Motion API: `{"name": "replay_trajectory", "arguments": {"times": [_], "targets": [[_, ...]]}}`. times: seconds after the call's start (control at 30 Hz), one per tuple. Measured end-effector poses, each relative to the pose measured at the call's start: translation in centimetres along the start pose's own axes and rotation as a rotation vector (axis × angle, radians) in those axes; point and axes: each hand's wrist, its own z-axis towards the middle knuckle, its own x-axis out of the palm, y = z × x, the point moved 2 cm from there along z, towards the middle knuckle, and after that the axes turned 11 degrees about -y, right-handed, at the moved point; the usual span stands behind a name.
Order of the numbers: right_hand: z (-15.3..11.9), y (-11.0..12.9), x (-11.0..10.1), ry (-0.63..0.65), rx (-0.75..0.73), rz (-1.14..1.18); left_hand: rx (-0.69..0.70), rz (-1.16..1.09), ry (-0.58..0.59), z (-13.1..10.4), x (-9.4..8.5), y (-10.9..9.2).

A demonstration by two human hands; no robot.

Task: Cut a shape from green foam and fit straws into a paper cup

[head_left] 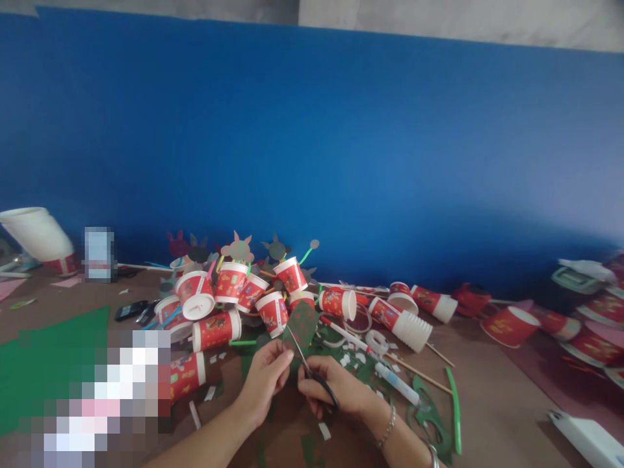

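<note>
My left hand (267, 380) is closed, thumb and fingers pinched at the lower left edge of a dark green paper piece with reddish spots (302, 324). Black-handled scissors (319, 382) are in my right hand (327, 385), its fingers wrapped round the handles. The scissor blades point up and to the left, across the lower part of the spotted paper, close to my left fingertips. Just beyond the paper lies a pile of red paper cups (272, 313), some topped with animal-shaped paper cutouts (238, 249).
Green paper (58, 364) covers the left side. A glue stick (397, 383), a tape roll (377, 341), a green strip (453, 409) and stacked cups (412, 330) lie at the right. White scraps (361, 357) are scattered around. A blue wall (312, 143) stands behind.
</note>
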Motion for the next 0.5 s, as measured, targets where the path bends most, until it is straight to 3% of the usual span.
{"name": "replay_trajectory", "arguments": {"times": [0.5], "targets": [[-0.13, 0.43, -0.3, -0.002, -0.026, -0.041, -0.008, 0.017, 0.011, 0.0, 0.03, -0.27]]}}
